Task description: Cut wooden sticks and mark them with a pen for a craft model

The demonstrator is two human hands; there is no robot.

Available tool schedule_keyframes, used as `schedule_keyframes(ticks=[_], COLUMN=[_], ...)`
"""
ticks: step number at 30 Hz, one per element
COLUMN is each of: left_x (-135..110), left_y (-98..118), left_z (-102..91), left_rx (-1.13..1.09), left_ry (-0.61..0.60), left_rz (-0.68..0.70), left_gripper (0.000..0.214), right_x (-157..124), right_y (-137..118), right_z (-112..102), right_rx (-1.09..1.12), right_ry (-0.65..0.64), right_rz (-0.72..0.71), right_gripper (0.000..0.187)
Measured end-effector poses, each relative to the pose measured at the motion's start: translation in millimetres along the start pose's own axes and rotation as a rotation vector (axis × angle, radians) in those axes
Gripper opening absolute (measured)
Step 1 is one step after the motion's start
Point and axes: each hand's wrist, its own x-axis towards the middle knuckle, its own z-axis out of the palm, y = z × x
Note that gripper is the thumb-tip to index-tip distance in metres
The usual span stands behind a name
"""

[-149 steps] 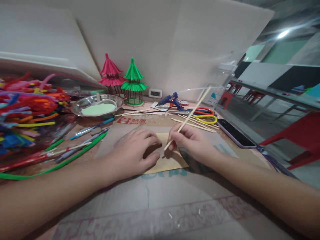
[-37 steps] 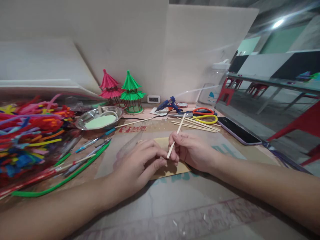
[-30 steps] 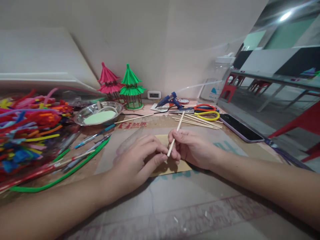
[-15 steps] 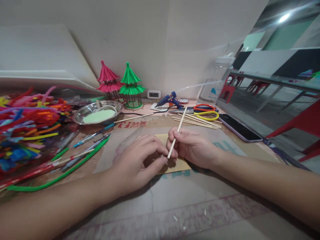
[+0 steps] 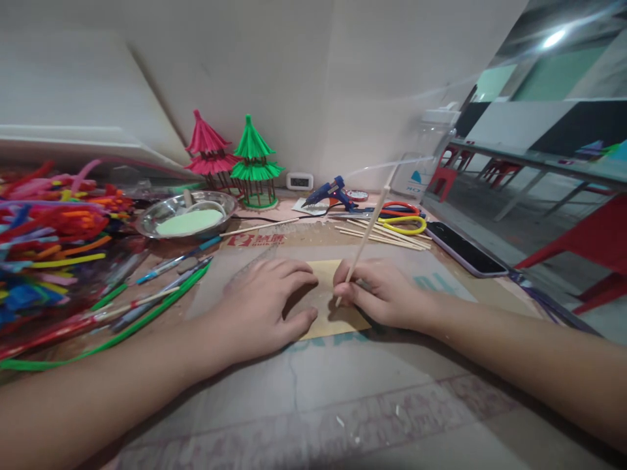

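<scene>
Pinched in my right hand (image 5: 375,290) is a thin pale wooden stick (image 5: 363,241), tilted up and to the right. Its lower end is at or just above a yellow sheet (image 5: 326,320) on the work surface. My left hand (image 5: 267,303) rests at the sheet's left side, thumb and fingers apart, with nothing between them. Behind my right hand lies a bundle of similar wooden sticks (image 5: 386,236). Another single stick (image 5: 259,226) lies farther left.
Colourful pipe cleaners (image 5: 53,241) crowd the left, beside a metal bowl (image 5: 147,225). Two small pagoda models, pink (image 5: 208,140) and green (image 5: 252,173), stand behind. A glue gun (image 5: 329,192), scissors (image 5: 401,225), phone (image 5: 465,248) and plastic bottle (image 5: 431,150) are at back right.
My left hand has come away from the stick's lower end and moved slightly left. The stick has shifted in my right hand, with more of it now showing above the fingers.
</scene>
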Motion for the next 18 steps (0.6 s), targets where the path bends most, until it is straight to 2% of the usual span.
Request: schedule_keyframes(ticks=[2, 8, 18], left_x=[1, 2, -4], left_y=[-1, -1, -3], left_z=[1.2, 2.2, 4.2], left_rx=[0.008, 0.023, 0.018], left_ry=[-0.029, -0.028, 0.025], left_rz=[0.004, 0.015, -0.014], left_gripper=[0.039, 0.034, 0.031], right_x=[0, 2, 6], right_y=[-3, -5, 0], right_z=[1, 6, 14], right_rx=[-0.045, -0.038, -0.073], right_ry=[-0.031, -0.035, -0.026], right_rz=[-0.026, 0.014, -0.032], right_gripper=[0.022, 0.021, 0.023])
